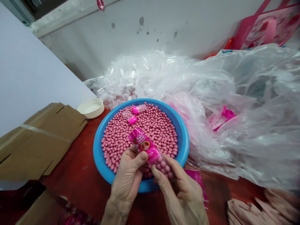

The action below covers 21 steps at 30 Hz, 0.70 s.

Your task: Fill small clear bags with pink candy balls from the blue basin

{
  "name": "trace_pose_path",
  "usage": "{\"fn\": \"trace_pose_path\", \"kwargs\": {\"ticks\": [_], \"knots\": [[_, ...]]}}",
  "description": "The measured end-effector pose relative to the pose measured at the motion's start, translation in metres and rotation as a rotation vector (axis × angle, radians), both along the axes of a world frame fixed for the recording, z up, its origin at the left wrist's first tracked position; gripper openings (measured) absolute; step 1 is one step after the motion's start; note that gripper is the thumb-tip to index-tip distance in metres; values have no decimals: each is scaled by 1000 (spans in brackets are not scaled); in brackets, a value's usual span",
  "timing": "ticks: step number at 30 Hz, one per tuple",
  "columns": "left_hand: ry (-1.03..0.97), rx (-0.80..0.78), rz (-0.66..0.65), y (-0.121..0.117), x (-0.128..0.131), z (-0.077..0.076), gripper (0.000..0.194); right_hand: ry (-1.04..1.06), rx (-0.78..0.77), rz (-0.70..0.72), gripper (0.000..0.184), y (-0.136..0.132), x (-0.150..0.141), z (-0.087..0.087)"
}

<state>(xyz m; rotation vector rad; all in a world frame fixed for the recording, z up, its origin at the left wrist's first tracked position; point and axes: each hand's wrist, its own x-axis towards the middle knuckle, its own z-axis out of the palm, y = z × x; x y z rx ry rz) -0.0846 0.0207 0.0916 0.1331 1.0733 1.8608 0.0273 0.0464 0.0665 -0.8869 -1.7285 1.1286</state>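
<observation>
Over the front of a blue basin (98,156) full of pink beads (117,132), both of my hands hold one printed pink plastic packet (144,141). My left hand (130,170) pinches it near the middle, thumb on top. The fingers of my right hand (179,189) grip its lower end, where pink balls show through clear plastic. Two small clear tubes with bright pink caps lie on the beads: one tube (140,108) toward the back, the other tube (129,117) just in front of it.
Clear plastic bags (234,134) heap up right of the basin. Small clear tubes (124,75) pile behind it. A white round lid or dish (91,108) and flattened cardboard (39,137) lie left. More printed pink packets (198,179) lie by my right hand. A wall (164,28) stands behind.
</observation>
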Motion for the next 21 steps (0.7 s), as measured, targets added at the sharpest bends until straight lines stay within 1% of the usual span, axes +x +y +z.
{"fn": "trace_pose_path", "kwargs": {"ticks": [2,5,9,13,16,18,21], "knots": [[18,-44,-36,0,1,2,31,-6,28,-22,25,-2,-1,-1],[48,-70,-36,-1,2,3,34,-26,96,-48,28,-5,-3,-4],[63,-40,-51,-1,2,1,26,-9,146,-119,27,-8,-9,-7],[70,-9,-104,-4,2,1,22,4,124,-146,26,-12,-13,-3],[68,12,-175,-7,3,2,25,4,101,-154,26,-12,-12,1],[69,22,-181,-8,3,1,26,1,98,-141,24,-11,-11,3],[83,67,-169,-8,3,-1,30,11,108,-81,25,-7,-11,3]]}}
